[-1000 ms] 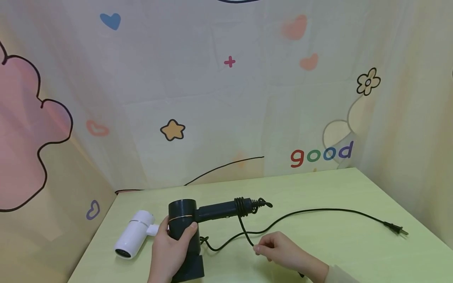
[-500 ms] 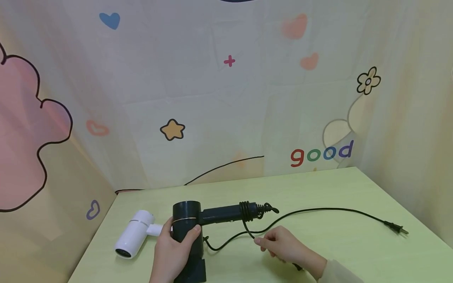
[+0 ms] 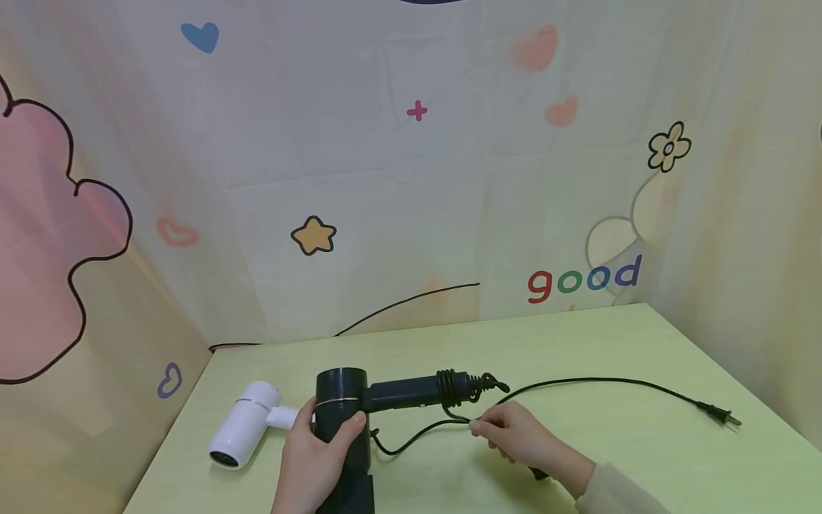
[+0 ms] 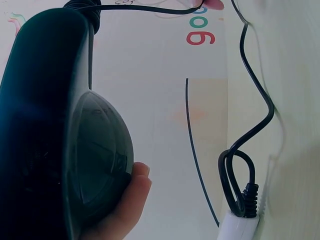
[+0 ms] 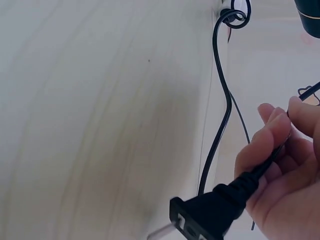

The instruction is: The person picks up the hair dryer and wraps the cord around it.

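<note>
My left hand (image 3: 315, 457) grips the body of a black hair dryer (image 3: 340, 421), thumb across its front and handle pointing right. Several turns of black cord (image 3: 447, 389) are wound round the handle near its end. From those turns a short length runs to my right hand (image 3: 521, 435), which pinches it between thumb and fingers. In the right wrist view the cord passes through the curled fingers, and its two-prong plug (image 5: 212, 212) hangs out beyond them. The left wrist view shows the black dryer (image 4: 40, 125) large at left, with fingertips (image 4: 135, 195) around its far side.
A white hair dryer (image 3: 240, 428) lies on the light green table (image 3: 642, 457) at left, its handle partly behind the black one. Its black cord (image 3: 578, 380) snakes right across the tabletop to a plug (image 3: 719, 414). A patterned curtain (image 3: 385, 178) hangs behind.
The black hair dryer has shifted slightly right and down in my left hand. My right hand has moved up and a little right, and the cord between it and the handle shows shorter.
</note>
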`<state>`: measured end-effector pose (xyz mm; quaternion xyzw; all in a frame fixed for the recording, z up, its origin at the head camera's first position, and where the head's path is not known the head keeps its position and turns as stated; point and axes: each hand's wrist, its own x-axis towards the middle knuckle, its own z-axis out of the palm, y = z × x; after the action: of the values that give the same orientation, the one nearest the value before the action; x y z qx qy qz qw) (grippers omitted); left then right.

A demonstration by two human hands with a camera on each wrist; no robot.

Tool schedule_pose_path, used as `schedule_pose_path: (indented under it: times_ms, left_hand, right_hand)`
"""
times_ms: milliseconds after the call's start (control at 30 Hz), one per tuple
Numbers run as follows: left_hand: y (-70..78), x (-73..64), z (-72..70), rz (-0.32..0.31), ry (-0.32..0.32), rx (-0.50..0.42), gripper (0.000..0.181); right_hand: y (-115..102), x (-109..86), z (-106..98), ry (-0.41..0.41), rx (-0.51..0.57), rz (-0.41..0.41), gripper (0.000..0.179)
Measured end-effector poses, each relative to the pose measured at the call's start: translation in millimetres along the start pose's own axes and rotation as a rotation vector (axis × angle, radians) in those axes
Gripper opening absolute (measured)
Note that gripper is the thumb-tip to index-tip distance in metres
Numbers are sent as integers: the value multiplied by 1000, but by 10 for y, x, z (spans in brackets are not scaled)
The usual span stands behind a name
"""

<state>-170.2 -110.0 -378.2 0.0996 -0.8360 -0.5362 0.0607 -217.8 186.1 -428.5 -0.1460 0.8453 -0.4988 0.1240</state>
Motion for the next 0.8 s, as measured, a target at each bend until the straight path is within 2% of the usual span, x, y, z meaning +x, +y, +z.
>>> schedule_pose_path:
  times_ms: [167,533,633,800]
  left_hand:
    - [0,-4,-2,-19,-5,11,93]
    - [-25,-1,-16,-10,-3,22,94]
    - [-20,-12,-16,-17,-22,5,93]
    - [-24,-21,-18,-11,-58,-30,92]
  right_hand:
    - [15,5,-13,-10,-25,-29,31]
    - [10,17,-67,-18,-48,-52,31]
    - [-2,18,-79,-3,-36,-23,30]
    - [1,20,-85,62,13,81,34]
